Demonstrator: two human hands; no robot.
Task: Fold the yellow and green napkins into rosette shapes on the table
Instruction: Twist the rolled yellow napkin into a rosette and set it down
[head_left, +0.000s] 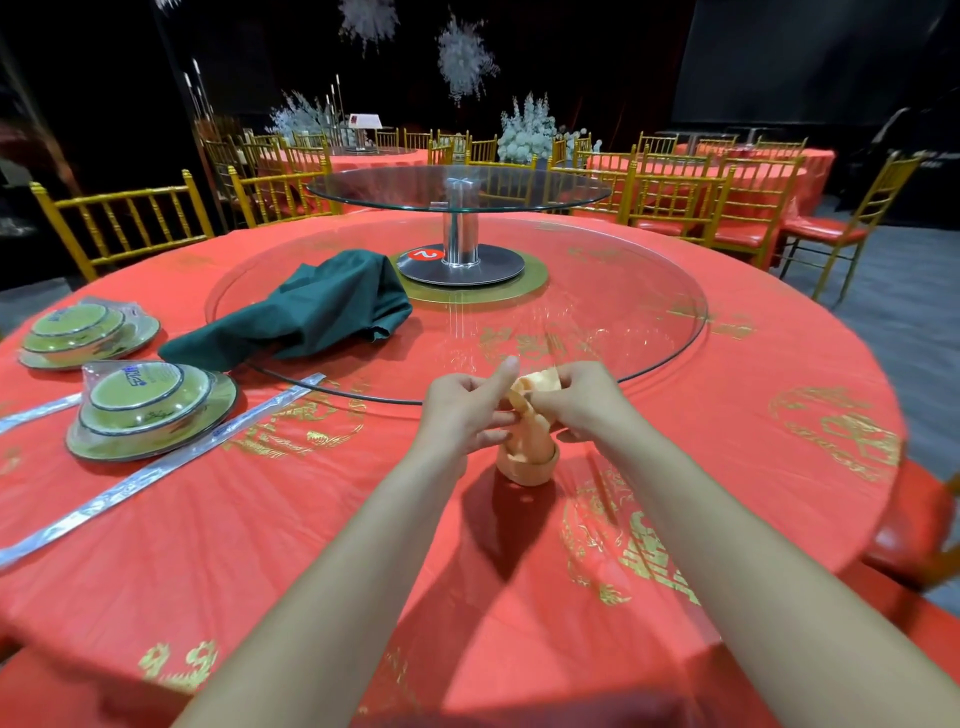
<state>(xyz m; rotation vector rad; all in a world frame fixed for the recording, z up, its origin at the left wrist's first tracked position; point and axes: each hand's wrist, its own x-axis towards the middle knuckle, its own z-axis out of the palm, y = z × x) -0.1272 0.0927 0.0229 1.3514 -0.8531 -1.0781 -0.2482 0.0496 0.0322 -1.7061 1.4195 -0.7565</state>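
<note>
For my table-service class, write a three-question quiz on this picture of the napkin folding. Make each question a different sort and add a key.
1. True or false: the left hand and the right hand both hold the yellow napkin.
2. How does the green napkin lie? A) rolled upright; B) loose, partly on the glass turntable; C) folded into a flat square.
3. Fill in: the wrapped dish sets number ____.
Key: 1 true; 2 B; 3 two.
</note>
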